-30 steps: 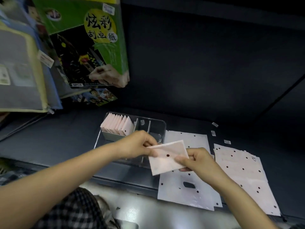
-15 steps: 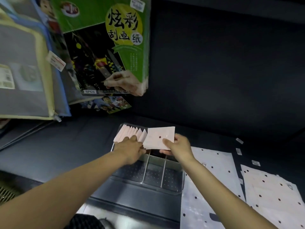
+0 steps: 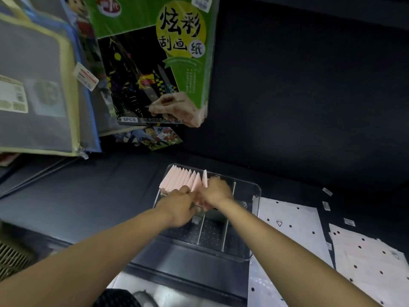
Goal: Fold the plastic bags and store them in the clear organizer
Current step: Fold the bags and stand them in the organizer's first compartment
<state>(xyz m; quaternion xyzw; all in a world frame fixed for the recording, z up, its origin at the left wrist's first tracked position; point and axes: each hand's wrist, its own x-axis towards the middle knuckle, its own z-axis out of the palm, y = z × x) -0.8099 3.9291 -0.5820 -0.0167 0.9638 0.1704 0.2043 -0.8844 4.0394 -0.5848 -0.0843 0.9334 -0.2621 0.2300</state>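
Note:
A clear organizer (image 3: 254, 220) with several compartments sits on the dark shelf. Its far left compartment holds a row of several folded pink plastic bags (image 3: 179, 180) standing on edge. My right hand (image 3: 218, 191) grips one more folded pink bag (image 3: 204, 178), upright at the right end of that row, partly down in the compartment. My left hand (image 3: 180, 203) rests against the near side of the row, fingers bent over the bags. Flat unfolded dotted bags (image 3: 294, 227) lie to the right of the organizer.
A second pile of flat dotted bags (image 3: 371, 262) lies at the far right. Green scratch-paper packs (image 3: 159, 58) and zip folders (image 3: 37, 85) hang at the upper left. Small labels (image 3: 327, 206) lie on the shelf. A vent grille (image 3: 13, 258) is at the lower left.
My right hand carried the folded bag from in front of me to the organizer and turned it upright into the row. My left hand moved onto the row. The camera moved closer.

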